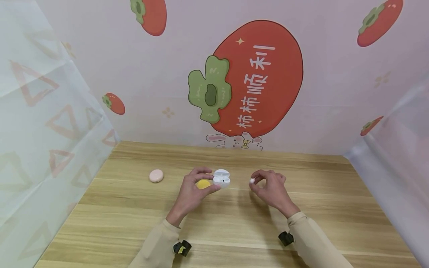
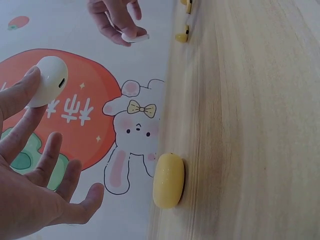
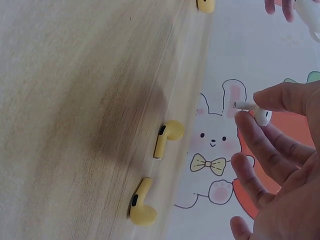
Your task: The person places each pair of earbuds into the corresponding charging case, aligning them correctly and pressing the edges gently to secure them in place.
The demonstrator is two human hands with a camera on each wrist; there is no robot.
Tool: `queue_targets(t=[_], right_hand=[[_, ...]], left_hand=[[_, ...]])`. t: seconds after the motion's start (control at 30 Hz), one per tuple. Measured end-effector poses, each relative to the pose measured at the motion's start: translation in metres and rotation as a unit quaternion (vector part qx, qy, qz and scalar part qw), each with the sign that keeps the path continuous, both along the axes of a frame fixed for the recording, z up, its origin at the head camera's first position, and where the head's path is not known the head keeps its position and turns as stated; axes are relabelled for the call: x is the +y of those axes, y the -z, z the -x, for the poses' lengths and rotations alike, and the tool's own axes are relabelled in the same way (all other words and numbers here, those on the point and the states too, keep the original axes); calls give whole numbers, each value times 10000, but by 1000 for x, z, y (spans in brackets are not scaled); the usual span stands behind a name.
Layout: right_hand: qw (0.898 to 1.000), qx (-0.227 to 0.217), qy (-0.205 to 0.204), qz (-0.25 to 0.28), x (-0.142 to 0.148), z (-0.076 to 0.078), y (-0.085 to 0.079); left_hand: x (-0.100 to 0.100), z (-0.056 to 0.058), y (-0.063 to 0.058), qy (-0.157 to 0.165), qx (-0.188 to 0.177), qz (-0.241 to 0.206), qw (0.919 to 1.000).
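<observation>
In the middle of the head view, we see the left hand grasping a white earbud charging case between thumb and fingers, its lid raised. The left wrist view shows us the case's rounded outside at the upper left, held off the table, with the other fingers spread. To the right of it in the head view, the right hand pinches a white earbud between thumb and forefinger; at the right of the right wrist view we make out its stem, clear of the tabletop.

A yellow earbud case rests on the wooden table, and in the head view we see it through the gap between the left thumb and fingers. Two yellow earbuds lie near each other in the lower middle of the right wrist view, an upper yellow earbud and a lower yellow earbud. Left of centre in the head view, we find a round pink case, well apart from both hands. Behind everything hangs a backdrop printed with a large red persimmon and a rabbit.
</observation>
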State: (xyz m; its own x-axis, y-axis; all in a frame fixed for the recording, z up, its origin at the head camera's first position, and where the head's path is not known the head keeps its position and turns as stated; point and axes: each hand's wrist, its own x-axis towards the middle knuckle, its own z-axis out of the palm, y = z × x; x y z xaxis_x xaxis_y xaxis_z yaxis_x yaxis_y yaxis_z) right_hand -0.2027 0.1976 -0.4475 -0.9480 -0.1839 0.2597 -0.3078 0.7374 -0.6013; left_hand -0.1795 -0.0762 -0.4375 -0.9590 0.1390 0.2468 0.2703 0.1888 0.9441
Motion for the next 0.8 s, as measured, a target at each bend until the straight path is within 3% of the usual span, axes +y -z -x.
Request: queue_targets(t=[0.8], right_hand=[[9996, 208, -207, 40, 0, -1, 0]], left_hand=[[1, 0, 4, -26, -2, 5, 10000]])
